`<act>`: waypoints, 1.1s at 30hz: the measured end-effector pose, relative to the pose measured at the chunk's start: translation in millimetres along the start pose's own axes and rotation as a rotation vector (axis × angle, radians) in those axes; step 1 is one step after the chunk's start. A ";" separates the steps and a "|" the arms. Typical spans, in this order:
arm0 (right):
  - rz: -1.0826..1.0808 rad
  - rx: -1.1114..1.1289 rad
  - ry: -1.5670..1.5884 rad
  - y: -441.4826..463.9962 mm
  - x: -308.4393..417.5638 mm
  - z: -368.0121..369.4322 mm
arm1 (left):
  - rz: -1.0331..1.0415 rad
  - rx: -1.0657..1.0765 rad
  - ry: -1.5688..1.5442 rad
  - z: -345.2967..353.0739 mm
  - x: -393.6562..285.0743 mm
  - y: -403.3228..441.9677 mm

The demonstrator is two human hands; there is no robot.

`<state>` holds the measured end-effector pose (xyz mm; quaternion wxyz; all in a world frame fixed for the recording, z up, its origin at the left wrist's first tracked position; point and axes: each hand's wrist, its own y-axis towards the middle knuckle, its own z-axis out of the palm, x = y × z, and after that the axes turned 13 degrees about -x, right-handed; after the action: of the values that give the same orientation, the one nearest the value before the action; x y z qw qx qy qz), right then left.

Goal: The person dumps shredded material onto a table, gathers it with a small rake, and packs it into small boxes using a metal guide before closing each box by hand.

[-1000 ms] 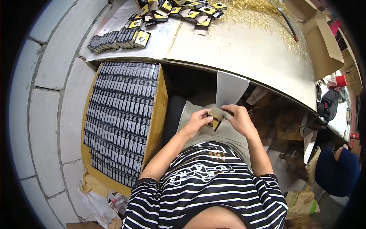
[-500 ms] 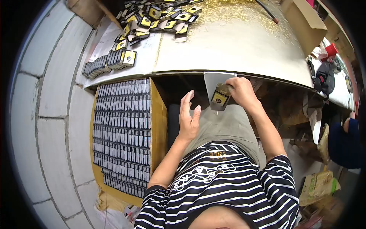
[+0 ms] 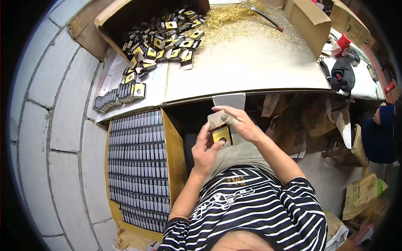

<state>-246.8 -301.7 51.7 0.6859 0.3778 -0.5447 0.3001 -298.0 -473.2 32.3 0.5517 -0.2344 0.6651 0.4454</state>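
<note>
Above my lap, a small black and yellow box (image 3: 220, 134) is held with its flap open at the top and thin gold pieces at its opening. My left hand (image 3: 205, 151) grips the box from the left, thumb on its lower front. At its upper right, my right hand (image 3: 238, 122) has its fingers closed at the flap. A large carton (image 3: 172, 152) packed with rows of upright small boxes stands to my left. On the table (image 3: 247, 69), a row of closed small boxes (image 3: 119, 98) lies near the left edge.
A pile of black and yellow boxes (image 3: 167, 46) spills from a carton on its side. Gold shreds (image 3: 234, 16) and a dark rod (image 3: 268, 19) lie at the back. Another carton (image 3: 307, 25) and a black bag (image 3: 344, 73) are right. A person in blue (image 3: 379, 134) is far right.
My left hand, apart from the box half a second ago, now grips it. My right hand has moved left and down with the box. The view has shifted, showing more of the table's back.
</note>
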 end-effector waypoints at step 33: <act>0.326 -0.022 0.259 -25.4 -25.8 30.2 | -0.251 -0.111 -0.129 -19.2 1.4 -24.2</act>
<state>-247.5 -340.8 25.3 0.6968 0.2355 -0.5089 0.4473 -289.0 -501.3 22.7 0.6306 -0.3167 0.5681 0.4234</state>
